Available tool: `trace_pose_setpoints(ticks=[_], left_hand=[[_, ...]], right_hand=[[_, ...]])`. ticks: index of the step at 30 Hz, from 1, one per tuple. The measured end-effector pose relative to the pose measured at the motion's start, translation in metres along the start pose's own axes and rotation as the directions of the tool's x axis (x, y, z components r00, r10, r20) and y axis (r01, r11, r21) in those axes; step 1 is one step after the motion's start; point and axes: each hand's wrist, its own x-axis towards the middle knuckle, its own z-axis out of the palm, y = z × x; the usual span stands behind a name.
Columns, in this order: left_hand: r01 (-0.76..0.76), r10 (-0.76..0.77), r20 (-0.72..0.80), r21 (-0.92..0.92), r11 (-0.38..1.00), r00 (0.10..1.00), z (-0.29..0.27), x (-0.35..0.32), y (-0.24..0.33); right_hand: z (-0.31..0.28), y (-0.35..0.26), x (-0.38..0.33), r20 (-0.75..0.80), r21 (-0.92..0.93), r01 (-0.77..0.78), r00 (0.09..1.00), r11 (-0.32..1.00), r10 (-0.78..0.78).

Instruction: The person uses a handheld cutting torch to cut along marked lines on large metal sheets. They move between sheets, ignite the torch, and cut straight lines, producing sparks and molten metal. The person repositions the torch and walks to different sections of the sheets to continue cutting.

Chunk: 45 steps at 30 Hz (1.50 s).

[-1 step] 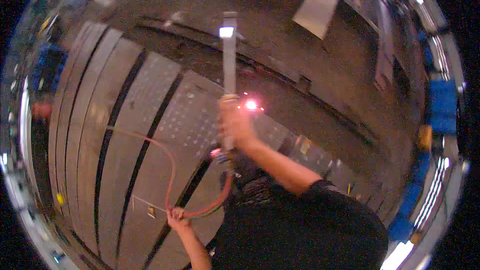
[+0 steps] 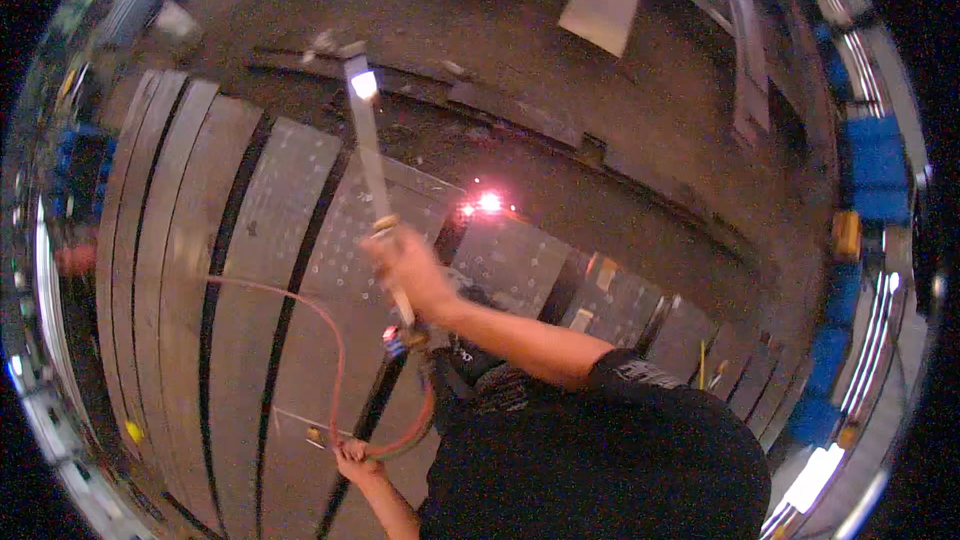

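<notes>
My right hand (image 2: pixel 412 272) is closed round the handle of a gas torch (image 2: pixel 370 155), a long metal tube with brass-coloured fittings. The tube points away from me and tilts left, with a bright bluish-white spot (image 2: pixel 364 85) near its far end. Hoses run from the torch's near end in a loop. My left hand (image 2: pixel 358 461), low in view, is closed on the reddish hose (image 2: pixel 336 340), which curves away to the left. Motion blurs the right fingers. Beyond that hand, a pinkish-white glare (image 2: pixel 489 202) shows near the plates' far edge.
Long grey metal plates (image 2: pixel 300 165), some with rows of round marks, lie below my hands with dark gaps between them. A dark rail (image 2: pixel 480 105) runs beyond. A pale sheet (image 2: pixel 608 0) lies farther off, and blue objects (image 2: pixel 878 175) stand along the right side.
My right hand has moved left and a little nearer, carrying the torch. Its tube has swung from nearly upright in view to leaning left. My left hand keeps its hold on the hose.
</notes>
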Motion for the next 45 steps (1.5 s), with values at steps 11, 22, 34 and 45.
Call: trace_pose_setpoints(ticks=[11, 22, 34, 45], left_hand=[[-0.274, 0.223, 0.161, 0.626, 0.730, 0.961, -0.016, 0.048, 0.111], [0.093, -0.143, 0.043, 0.569, 0.817, 0.989, 0.025, 0.066, 0.135], [0.123, -0.291, 0.124, 0.702, 0.702, 0.949, 0.094, 0.039, 0.086], [0.017, -0.322, 0.132, 0.906, 0.423, 0.937, 0.129, 0.082, 0.043]], right_hand=[[0.105, 0.027, -0.044, 0.098, -0.149, 0.247, 0.967, 0.957, -0.234], [0.086, 0.085, -0.136, -0.288, -0.182, 0.257, 0.909, 0.949, -0.301], [0.033, 0.063, -0.164, -0.480, -0.162, 0.303, 0.807, 0.939, -0.344], [-0.089, 0.030, -0.103, -0.620, 0.073, 0.335, 0.753, 0.939, -0.220]])
